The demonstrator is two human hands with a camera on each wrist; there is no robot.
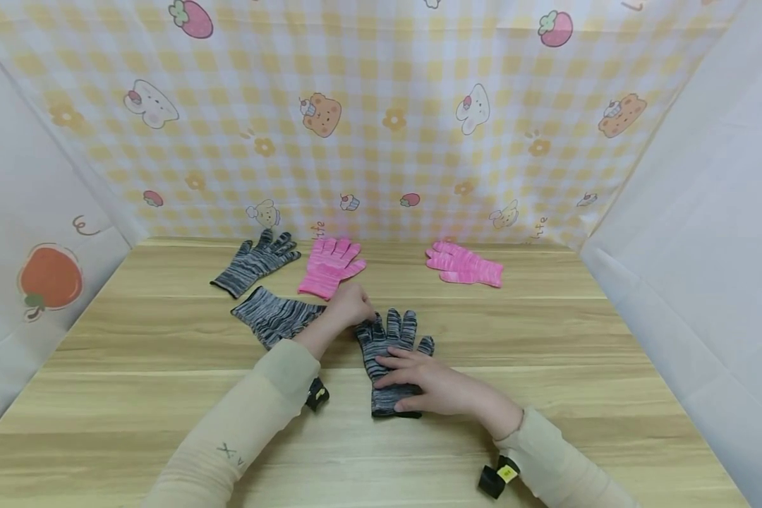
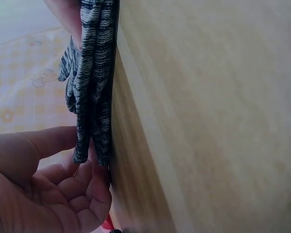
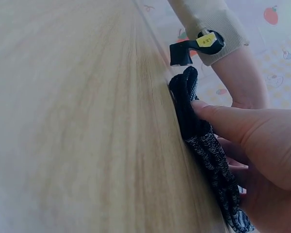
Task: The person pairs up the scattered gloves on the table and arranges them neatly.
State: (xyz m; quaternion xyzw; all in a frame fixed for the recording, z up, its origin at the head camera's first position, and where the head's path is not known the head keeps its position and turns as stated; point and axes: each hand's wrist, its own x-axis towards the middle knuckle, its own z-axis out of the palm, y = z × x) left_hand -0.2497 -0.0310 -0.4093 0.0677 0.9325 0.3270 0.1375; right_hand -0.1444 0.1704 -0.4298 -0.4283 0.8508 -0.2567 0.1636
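A grey-and-black knit glove (image 1: 381, 346) lies palm-flat in the middle of the table, its fingers toward the back. My left hand (image 1: 351, 305) pinches a fingertip of it at the far left; the left wrist view shows thumb and fingers on either side of the knit tips (image 2: 92, 150). Across the palm and cuff rests my right hand (image 1: 432, 384), fingers spread and fairly straight. From the side, in the right wrist view, the glove (image 3: 208, 155) looks thick and layered; I cannot tell whether it is one or two. My left forearm partly covers another grey glove (image 1: 276, 314).
Farther back lie a third grey glove (image 1: 254, 261), a pink glove (image 1: 331, 267) with fingers spread, and a second pink glove (image 1: 466, 264) on its side to the right. A checked cloth (image 1: 381, 162) hangs behind the wooden table (image 1: 546, 367).
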